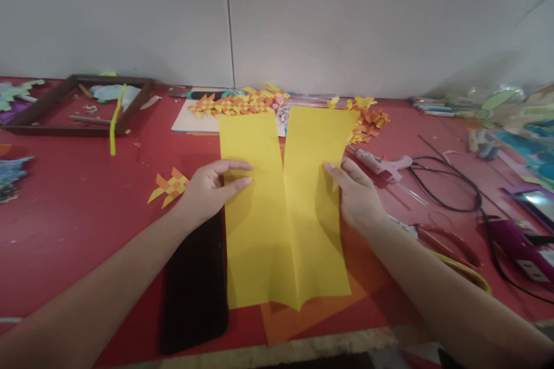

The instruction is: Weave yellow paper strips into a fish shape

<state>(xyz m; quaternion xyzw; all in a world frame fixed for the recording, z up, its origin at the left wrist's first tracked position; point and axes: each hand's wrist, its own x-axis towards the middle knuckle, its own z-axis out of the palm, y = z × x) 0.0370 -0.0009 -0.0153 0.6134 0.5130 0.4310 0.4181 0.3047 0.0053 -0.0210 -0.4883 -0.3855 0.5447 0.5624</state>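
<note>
Two hands are at work on one yellow sheet. It lies in the middle of the red table, near the front edge, on top of one orange sheet that shows at its near corner.

The yellow sheet is plain and parted into two strips from its far edge. The gap is widest at the top and closes about halfway down. From there a line runs on to the near edge, but cut or crease cannot be told.

The left hand pinches the outer edge of the left strip. The right hand grips the outer edge of the right strip.

One black slab lies just left of the sheet, under the left wrist. One woven orange-and-yellow fish lies alone near the left hand. Two heaps of them lie beyond the sheet, too many to count.

To the right lies one pink glue gun, and at far left one brown frame.
</note>
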